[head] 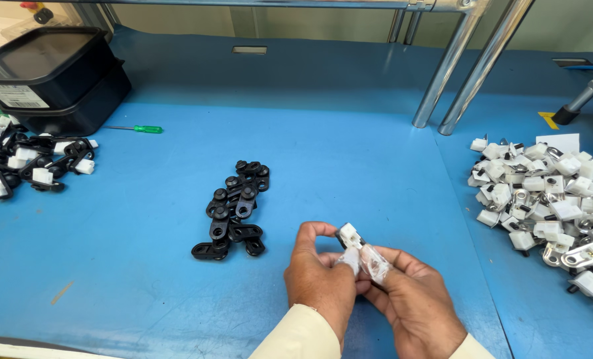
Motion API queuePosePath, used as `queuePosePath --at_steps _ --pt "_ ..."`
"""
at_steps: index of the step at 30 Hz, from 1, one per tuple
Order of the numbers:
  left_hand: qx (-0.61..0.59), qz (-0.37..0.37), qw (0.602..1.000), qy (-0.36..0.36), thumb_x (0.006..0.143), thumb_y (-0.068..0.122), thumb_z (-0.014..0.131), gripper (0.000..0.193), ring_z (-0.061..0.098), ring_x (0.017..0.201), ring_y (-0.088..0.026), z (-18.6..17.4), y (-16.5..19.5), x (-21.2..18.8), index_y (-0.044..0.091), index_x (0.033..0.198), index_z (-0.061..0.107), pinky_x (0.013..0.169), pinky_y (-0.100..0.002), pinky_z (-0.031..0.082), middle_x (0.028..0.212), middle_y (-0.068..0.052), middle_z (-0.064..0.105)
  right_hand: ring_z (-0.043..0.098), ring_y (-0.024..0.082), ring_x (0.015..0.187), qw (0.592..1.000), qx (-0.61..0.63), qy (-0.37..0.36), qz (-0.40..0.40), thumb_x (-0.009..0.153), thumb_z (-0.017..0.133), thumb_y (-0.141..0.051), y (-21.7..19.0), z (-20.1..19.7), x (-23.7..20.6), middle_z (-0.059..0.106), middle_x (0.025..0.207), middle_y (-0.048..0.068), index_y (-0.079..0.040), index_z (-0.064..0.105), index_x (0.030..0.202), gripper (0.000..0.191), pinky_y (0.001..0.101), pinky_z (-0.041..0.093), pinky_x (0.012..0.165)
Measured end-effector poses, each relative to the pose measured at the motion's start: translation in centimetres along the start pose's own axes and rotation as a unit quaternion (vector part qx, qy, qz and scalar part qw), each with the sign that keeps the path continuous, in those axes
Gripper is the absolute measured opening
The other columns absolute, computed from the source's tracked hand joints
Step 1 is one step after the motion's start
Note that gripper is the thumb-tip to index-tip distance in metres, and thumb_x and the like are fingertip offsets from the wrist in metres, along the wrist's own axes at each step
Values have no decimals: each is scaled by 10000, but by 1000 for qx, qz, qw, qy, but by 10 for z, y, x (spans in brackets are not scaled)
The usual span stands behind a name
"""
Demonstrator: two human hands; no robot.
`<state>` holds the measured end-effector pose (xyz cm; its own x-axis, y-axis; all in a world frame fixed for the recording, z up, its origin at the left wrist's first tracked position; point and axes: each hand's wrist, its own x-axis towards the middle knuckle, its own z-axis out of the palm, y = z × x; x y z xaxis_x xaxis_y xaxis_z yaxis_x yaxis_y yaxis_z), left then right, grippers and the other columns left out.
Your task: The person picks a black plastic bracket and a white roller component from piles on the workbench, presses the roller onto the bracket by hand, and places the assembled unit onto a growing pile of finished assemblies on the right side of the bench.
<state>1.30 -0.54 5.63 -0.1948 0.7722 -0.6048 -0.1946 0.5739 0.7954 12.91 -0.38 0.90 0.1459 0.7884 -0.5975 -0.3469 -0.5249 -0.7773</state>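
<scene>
Two hands meet low over the blue tabletop, and between them sits one small part with a white block on a black piece. The left hand pinches it from above with thumb and forefinger closed on it, while the right hand supports it from beneath, its fingers wrapped in clear tape or thin covers at the tips. Just to the left of the hands lies a cluster of black plastic links. Well apart at the right edge is a heap of white-and-metal clips. At the far left lie assembled black-and-white pieces, near a black bin and a green-handled screwdriver.
</scene>
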Motion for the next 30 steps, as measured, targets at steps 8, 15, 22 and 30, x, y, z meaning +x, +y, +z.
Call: queuePosePath --at_steps 8,15,22,30 --pt "25 -15 986 -162 955 14 594 566 759 799 -150 -21 -6 17 257 1448 460 700 -281 653 1028 -107 748 732 238 752 990 -142 2 -23 962 621 -74 -18 -14 7 760 864 166 75 719 980 179 387 627 760" --pt "30 24 996 -79 931 73 670 295 783 793 -130 -11 -8 13 130 1215 728 710 -254 661 989 -101 797 714 236 782 996 -72 36 -42 984 560 -72 -9 -12 9 748 908 174 66 710 1018 206 380 603 776" --pt "-62 -29 995 -72 960 79 646 254 767 841 -171 -13 -2 5 50 1202 719 730 -272 670 1012 -135 754 690 205 820 999 37 -14 7 1001 584 -296 -4 -19 7 717 935 129 20 648 1082 332 376 582 792" --pt "-12 28 998 -55 918 17 660 309 779 815 -131 -5 -7 0 104 1208 722 703 -248 642 935 -94 792 697 212 820 999 -26 18 -29 930 642 -122 -4 -14 10 744 924 145 38 712 1046 209 369 590 823"
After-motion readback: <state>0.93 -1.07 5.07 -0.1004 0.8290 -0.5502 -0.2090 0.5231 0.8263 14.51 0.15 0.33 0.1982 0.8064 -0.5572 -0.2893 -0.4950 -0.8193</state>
